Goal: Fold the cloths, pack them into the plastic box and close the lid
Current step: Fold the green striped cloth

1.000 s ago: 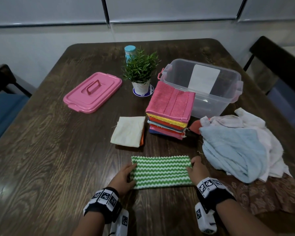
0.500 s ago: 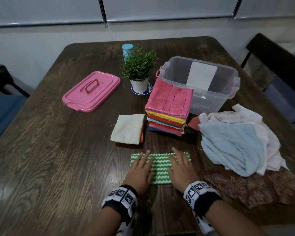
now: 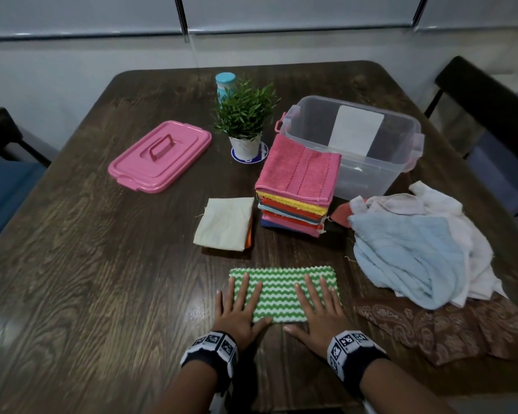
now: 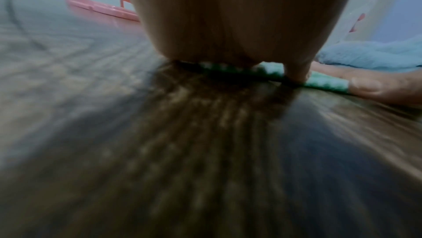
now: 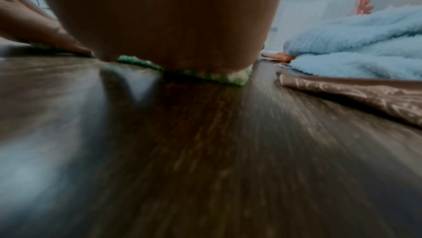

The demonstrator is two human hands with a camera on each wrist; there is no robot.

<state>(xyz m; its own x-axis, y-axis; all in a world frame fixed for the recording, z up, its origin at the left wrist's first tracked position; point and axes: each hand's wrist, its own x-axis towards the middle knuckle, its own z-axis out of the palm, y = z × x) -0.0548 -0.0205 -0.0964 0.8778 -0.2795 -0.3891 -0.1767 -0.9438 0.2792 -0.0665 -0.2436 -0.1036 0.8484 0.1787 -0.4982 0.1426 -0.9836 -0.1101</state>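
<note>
Pressing flat on the green-and-white zigzag cloth [image 3: 283, 289] w/ both hands: I see my left hand [image 3: 240, 309] on its left part, fingers straight & spread, thumb along the near edge; my right hand [image 3: 319, 312] on the right part, fingers straight too, palm partly off the near edge onto the dark wood table [image 3: 102, 279]. Neither hand grips anything. Cloth lies folded into a long strip at the near-centre of the table, under my fingers, touching both palms.

Left wrist view: blurred; palm bears down on the cloth edge, right thumb visible beside it. Right wrist view: same, cloth corner pokes out under the palm.

Beyond the strip: folded cream cloth [image 3: 225, 224] over an orange one, & just right of it a stack of folded cloths [image 3: 296, 186] w/ a pink one on top. Stack sits against the clear plastic box [image 3: 371, 162], which is open. Pink lid [image 3: 160, 155] lies well left of the box, handle up. Unfolded pile on my right: light-blue towel [image 3: 401, 255] over white cloths [image 3: 473, 252], brown paisley cloth [image 3: 449, 330] nearer me. Potted plant [image 3: 245, 121] btwn lid & box, blue-capped bottle [image 3: 225, 83] behind it.
</note>
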